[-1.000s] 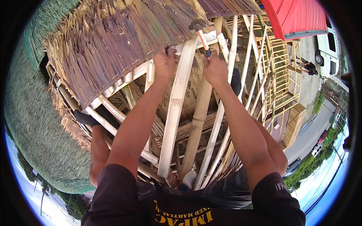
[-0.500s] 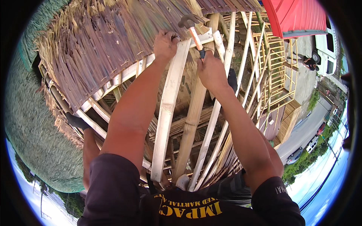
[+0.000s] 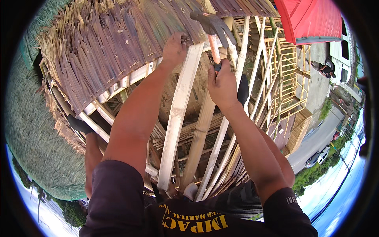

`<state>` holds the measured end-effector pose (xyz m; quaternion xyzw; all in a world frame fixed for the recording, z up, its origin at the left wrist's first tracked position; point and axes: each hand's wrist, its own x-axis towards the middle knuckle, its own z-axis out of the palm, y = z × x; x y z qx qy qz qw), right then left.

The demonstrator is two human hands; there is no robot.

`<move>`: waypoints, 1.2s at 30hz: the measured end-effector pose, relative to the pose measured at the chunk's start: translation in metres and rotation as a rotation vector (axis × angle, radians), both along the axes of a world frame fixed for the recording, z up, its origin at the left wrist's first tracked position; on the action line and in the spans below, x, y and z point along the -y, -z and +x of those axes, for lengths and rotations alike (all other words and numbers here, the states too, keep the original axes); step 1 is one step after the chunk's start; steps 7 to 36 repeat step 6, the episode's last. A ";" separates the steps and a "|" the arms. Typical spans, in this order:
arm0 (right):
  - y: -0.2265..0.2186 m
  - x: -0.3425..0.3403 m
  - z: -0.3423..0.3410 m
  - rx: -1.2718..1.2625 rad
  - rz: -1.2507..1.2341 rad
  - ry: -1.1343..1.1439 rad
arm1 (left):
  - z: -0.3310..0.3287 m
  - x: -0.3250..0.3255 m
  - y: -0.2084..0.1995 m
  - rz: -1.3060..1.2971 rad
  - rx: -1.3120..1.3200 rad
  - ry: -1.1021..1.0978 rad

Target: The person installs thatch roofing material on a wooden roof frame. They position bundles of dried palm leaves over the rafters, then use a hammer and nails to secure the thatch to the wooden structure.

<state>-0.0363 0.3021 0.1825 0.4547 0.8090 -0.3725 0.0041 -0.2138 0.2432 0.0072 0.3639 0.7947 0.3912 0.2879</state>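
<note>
My right hand [image 3: 223,85] is closed around the dark lower grip of a claw hammer [image 3: 213,45], which has an orange-red handle. The hammer's dark head is up in the air, right of my left hand. My left hand [image 3: 175,49] lies at the lower edge of the dry brown leaf thatch [image 3: 118,43], its fingers curled together. Anything small between those fingertips is hidden. Just right of that hand, the upper end of a pale wooden board [image 3: 181,110] meets the thatch edge.
Bamboo and wooden rafters [image 3: 201,134] run beneath me with open gaps between them. My dark-covered feet [image 3: 80,125] rest on the frame at both sides. A red metal roof [image 3: 310,19], a bamboo-slat frame [image 3: 290,71], a white vehicle [image 3: 342,55] and a person [image 3: 327,71] are to the right.
The hammer head has risen toward me and swung right, away from the thatch. My right hand has drawn back slightly; my left hand stays at the thatch edge.
</note>
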 end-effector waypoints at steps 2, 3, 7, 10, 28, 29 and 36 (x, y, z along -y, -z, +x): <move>0.015 -0.015 -0.016 0.286 -0.042 -0.115 | 0.003 0.004 0.002 -0.042 -0.046 0.008; 0.016 -0.028 -0.030 0.456 -0.064 -0.162 | 0.000 -0.001 0.002 -0.080 -0.059 0.014; -0.023 -0.038 -0.044 0.189 -0.035 -0.046 | -0.001 0.000 0.008 0.025 0.022 0.011; -0.023 -0.038 -0.044 0.189 -0.035 -0.046 | -0.001 0.000 0.008 0.025 0.022 0.011; -0.023 -0.038 -0.044 0.189 -0.035 -0.046 | -0.001 0.000 0.008 0.025 0.022 0.011; -0.023 -0.038 -0.044 0.189 -0.035 -0.046 | -0.001 0.000 0.008 0.025 0.022 0.011; -0.023 -0.038 -0.044 0.189 -0.035 -0.046 | -0.001 0.000 0.008 0.025 0.022 0.011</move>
